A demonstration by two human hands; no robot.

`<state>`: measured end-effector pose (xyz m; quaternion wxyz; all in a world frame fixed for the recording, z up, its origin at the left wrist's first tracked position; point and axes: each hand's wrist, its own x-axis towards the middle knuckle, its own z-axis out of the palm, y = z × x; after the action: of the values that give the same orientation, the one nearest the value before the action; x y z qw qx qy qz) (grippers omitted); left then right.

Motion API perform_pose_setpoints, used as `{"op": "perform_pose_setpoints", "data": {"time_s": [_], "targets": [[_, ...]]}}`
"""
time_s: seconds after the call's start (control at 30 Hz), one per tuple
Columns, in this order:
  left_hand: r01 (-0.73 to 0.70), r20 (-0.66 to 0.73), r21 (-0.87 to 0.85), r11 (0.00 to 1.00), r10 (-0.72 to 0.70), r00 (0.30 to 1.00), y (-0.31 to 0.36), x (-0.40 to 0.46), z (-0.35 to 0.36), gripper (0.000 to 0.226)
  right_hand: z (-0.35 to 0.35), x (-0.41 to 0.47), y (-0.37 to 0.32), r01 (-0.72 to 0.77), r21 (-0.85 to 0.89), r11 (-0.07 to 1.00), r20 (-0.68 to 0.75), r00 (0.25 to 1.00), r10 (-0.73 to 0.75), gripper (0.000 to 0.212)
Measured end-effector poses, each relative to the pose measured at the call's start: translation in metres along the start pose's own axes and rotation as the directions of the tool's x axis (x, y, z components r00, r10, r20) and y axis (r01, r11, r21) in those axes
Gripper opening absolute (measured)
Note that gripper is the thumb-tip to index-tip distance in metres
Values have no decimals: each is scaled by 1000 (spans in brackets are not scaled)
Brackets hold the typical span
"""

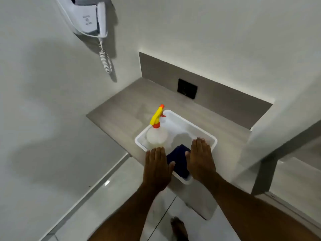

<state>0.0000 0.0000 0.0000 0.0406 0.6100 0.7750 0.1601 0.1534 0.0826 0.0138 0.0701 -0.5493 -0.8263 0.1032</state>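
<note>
Grey counter (121,108) (wood-look), white tub (191,126) set directly on it

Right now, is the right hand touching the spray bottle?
Apart. The head view shows bare tray floor between the right hand and the spray bottle.

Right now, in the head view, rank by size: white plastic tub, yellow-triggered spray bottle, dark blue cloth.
1. white plastic tub
2. spray bottle and dark blue cloth look alike; the cloth is partly hidden.
</note>
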Motion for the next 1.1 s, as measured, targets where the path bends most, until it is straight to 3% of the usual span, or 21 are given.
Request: {"op": "perform_pose_setpoints", "data": {"time_s": [0.2,0.33,0.47,0.57,0.63,0.7,0.77,0.87,1.0,1.1], "targets": [[36,126,64,997,-44,991,21,35,14,50,19,21,0,-3,-26,1000,144,990,7,59],[169,292,130,977,-200,935,25,48,21,42,26,37,1,-87,-77,993,258,960,104,77],[238,392,146,960,-278,877,30,60,25,33,18,53,-1,-109,-101,989,268,954,133,35],[250,438,75,965,-257,862,28,65,19,28,2,60,-4,-197,67,978,358,920,160,22],[244,382,-4,970,-225,896,25,60,3,30,-7,56,-11,-260,237,936,309,934,181,21],[210,214,-136,968,-178,961,20,46,-17,29,-20,44,-21,-250,382,890,190,963,189,22],[145,14,-276,950,-147,989,9,22,-38,21,-31,26,-37,-156,463,873,77,988,135,25],[109,-161,-335,936,-171,972,-18,-22,-60,18,-38,-3,-74,-5,564,826,12,1000,-1,29],[296,-151,-371,880,-372,916,-75,-83,-49,21,4,-36,-129,130,588,799,63,977,-205,32],[467,-31,-352,811,-509,860,-123,-128,0,26,77,-52,-155,81,567,820,231,939,-253,31]]}}
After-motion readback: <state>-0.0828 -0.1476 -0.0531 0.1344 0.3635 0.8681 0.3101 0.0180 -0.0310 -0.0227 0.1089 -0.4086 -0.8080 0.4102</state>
